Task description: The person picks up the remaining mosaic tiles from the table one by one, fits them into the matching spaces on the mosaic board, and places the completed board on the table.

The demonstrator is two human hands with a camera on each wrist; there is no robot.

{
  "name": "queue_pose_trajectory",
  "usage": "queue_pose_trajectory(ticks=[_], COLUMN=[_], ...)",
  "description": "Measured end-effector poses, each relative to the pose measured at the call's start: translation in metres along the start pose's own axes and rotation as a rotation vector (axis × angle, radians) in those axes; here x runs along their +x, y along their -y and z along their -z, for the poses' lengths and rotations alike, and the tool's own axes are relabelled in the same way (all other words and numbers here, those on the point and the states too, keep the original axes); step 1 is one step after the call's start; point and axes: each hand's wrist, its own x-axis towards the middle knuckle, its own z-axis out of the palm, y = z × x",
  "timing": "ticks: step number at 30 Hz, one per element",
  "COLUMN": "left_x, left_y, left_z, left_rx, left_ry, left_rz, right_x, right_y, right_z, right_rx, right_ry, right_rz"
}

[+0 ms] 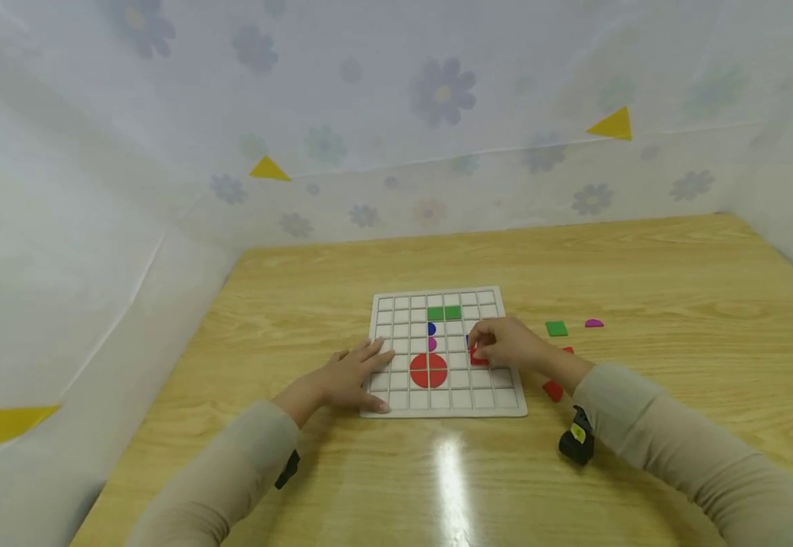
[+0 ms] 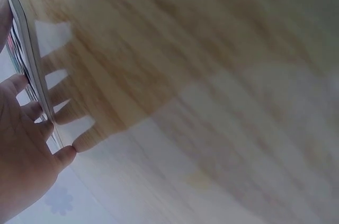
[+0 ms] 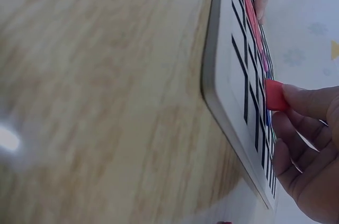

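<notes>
- Grid board [image 1: 461, 399]: lies flat on the wood-grain counter [image 1: 287, 304], nearer the counter's left edge than its right and set in from the back edge.
- Left hand [image 1: 352, 377]: released, grasping nothing; fingers spread across the board's left side, thumb at its near-left corner.
- Right hand [image 1: 509, 343]: pinches a red piece [image 1: 479, 357] between thumb and fingers at the board's right side, the piece tilted to the grid; whether it touches the cells cannot be told. A blue piece [image 1: 468, 339] shows just beside it, mostly covered.
- On the grid: two green squares [image 1: 453, 312], a blue half-disc [image 1: 431, 329], a magenta half-disc [image 1: 432, 344] and a red disc [image 1: 435, 365] in four quarters.
- Between board and the counter's right edge: a loose green square [image 1: 557, 328], a loose magenta half-disc [image 1: 594, 324] and loose red pieces [image 1: 554, 390], one partly hidden by the right forearm.
- Likely faults: the tilted piece may catch on a grid line or slip from the narrow pinch; the fingers may nudge the blue piece; the low right sleeve [image 1: 625, 410] may sweep the loose red pieces; the board may slide if the left hand lifts.
</notes>
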Motion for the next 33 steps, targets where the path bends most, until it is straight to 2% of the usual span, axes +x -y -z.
queue_pose_trajectory(ticks=[24,33], left_x=[-0.0015,-0.0020], left_y=[-0.0001,-0.0016], left_z=[-0.0023,-0.0017], left_rx=[0.004,-0.008], left_ry=[-0.016,-0.019], left_rz=[-0.020,-0.017], right_x=[0.0035,0.0033], right_y=[-0.0053,-0.0039], right_z=[-0.0068,-0.0061], right_rx=[-0.056,-0.135], right_ry=[0.002,0.001], right_rz=[0.066,0.049])
